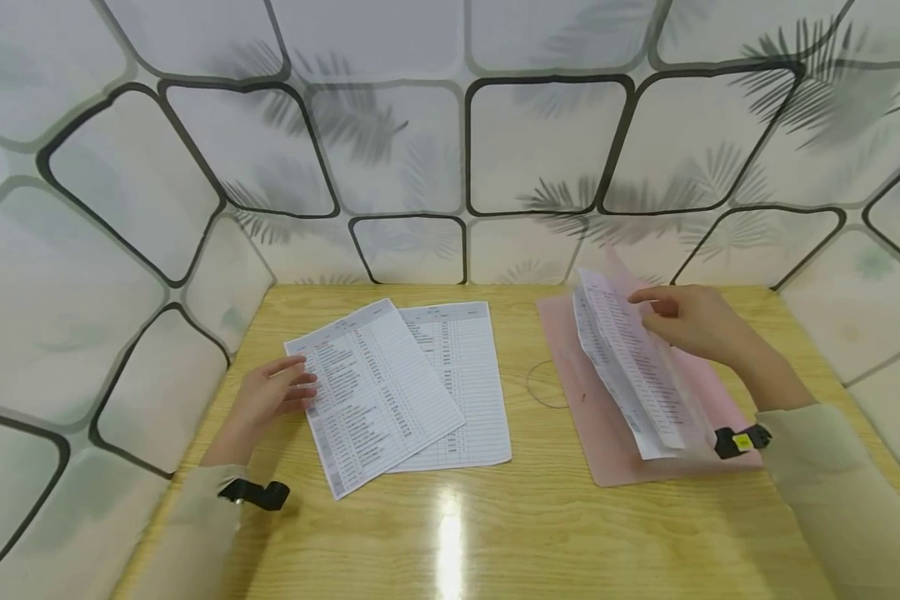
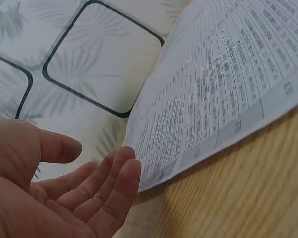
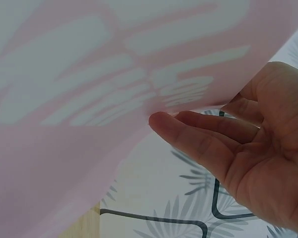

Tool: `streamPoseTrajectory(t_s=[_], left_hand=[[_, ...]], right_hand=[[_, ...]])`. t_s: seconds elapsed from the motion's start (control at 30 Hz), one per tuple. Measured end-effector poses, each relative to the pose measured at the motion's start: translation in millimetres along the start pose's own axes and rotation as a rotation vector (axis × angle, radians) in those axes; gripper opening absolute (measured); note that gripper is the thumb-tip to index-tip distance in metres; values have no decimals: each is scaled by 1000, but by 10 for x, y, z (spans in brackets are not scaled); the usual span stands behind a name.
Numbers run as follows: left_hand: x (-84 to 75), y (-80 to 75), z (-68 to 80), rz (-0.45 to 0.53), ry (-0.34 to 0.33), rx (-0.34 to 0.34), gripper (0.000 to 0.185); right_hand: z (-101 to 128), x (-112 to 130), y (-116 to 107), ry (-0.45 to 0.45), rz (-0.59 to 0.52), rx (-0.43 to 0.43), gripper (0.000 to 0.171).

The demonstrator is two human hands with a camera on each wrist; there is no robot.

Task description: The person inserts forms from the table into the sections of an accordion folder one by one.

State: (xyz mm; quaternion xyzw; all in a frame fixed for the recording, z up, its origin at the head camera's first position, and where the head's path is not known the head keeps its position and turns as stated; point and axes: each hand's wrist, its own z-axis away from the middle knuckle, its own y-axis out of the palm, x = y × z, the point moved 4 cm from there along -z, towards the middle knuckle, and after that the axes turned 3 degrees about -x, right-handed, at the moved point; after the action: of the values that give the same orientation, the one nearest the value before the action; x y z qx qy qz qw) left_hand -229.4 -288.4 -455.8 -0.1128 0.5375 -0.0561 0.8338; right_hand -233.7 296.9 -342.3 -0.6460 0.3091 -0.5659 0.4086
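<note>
Printed white paper sheets (image 1: 630, 367), lifted edge-up from the translucent pink plastic folder (image 1: 607, 433) lying right of centre on the pale wooden table (image 1: 495, 533): likely light, limp, crease-prone; best pinched at an edge. Long axis runs near to far. Right hand (image 1: 690, 321) pinches the sheets with the folder's raised flap. Left hand (image 1: 273, 396), fingers relaxed, rests on the tilted printed sheet (image 1: 375, 392), left of the folder, atop a second flat sheet (image 1: 468, 375).

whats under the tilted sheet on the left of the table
A second printed sheet lies under the tilted sheet, its right part and top showing. Its left part is covered. The left hand rests at the tilted sheet's left edge.
</note>
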Motion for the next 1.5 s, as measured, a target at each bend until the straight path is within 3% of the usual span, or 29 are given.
streamPoseTrajectory(t_s=[0.2, 0.43, 0.83, 1.23, 1.5], left_hand=[[96, -173, -6, 1, -34, -34, 62], [108, -246, 23, -23, -46, -58, 62], [189, -234, -19, -39, -98, -59, 62], [233, -182, -48, -23, -74, -28, 53], [223, -169, -54, -92, -80, -57, 49]], right_hand=[[3, -7, -9, -8, 21, 0, 39], [-6, -11, -12, -1, 37, 6, 39], [-10, -53, -7, 4, 34, 13, 40], [-10, -40, -12, -4, -1, -4, 40], [-11, -40, -2, -4, -12, -23, 38]])
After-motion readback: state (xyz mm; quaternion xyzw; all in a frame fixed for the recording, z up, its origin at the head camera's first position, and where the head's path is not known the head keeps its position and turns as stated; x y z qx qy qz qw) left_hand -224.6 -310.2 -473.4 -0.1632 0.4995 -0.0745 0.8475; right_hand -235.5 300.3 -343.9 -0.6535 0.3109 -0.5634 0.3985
